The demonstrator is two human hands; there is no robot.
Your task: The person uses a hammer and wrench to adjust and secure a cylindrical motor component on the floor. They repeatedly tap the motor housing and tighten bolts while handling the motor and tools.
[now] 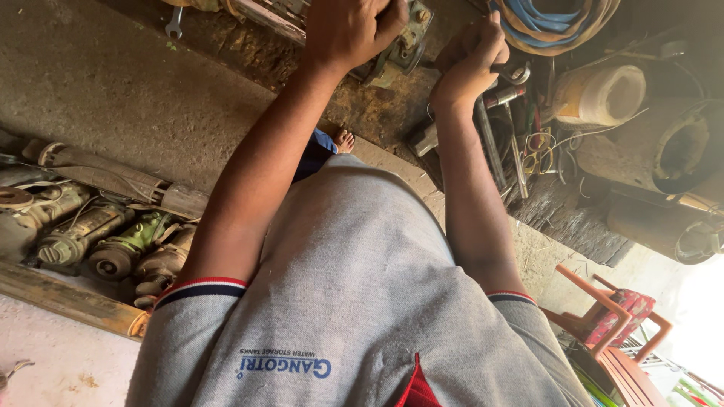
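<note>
Gripping a metal part [400, 53], both hands [351, 30] work beside scattered tools [505, 143] and old motors [113, 245].

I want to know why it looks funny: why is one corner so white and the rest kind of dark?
In the head view, daylight glares at the lower right beside the red chair, washing that corner out to white; the bench with the left hand and right hand sits in dim shade, so the tools look murky; the grey shirt, very close to the camera, looks huge and stretched.
</note>
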